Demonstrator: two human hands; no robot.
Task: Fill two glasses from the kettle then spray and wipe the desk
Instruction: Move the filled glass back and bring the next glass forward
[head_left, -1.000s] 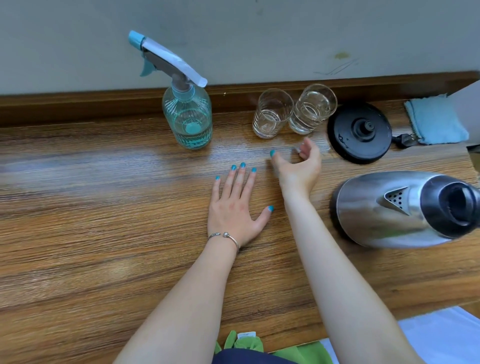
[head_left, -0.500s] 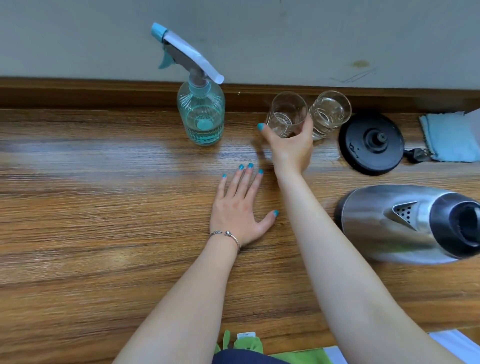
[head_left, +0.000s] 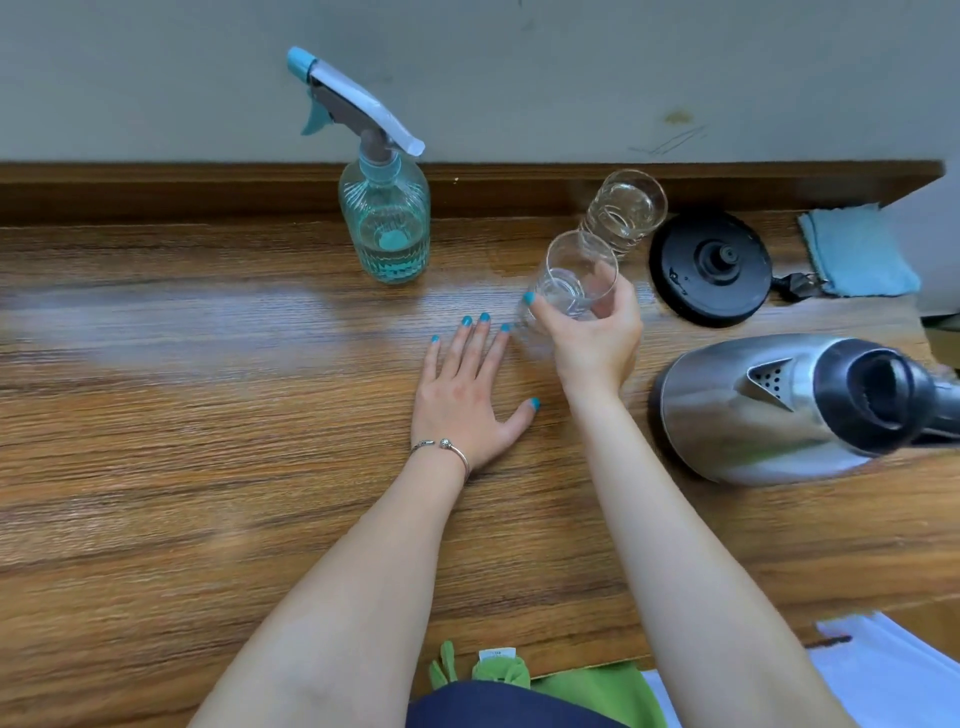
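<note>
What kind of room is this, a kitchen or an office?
Probably a home or office desk set against a wall, not a proper kitchen. A wooden desk holds an electric kettle beside its black base, two drinking glasses and a spray bottle; no sink or stove shows.

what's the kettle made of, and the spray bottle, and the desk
Kettle: looks like brushed steel, mirror-like reflections, black plastic-looking rim. Spray bottle: clear ribbed teal-tinted body, probably plastic. Desk: glossy wood grain, possibly laminate.
</note>
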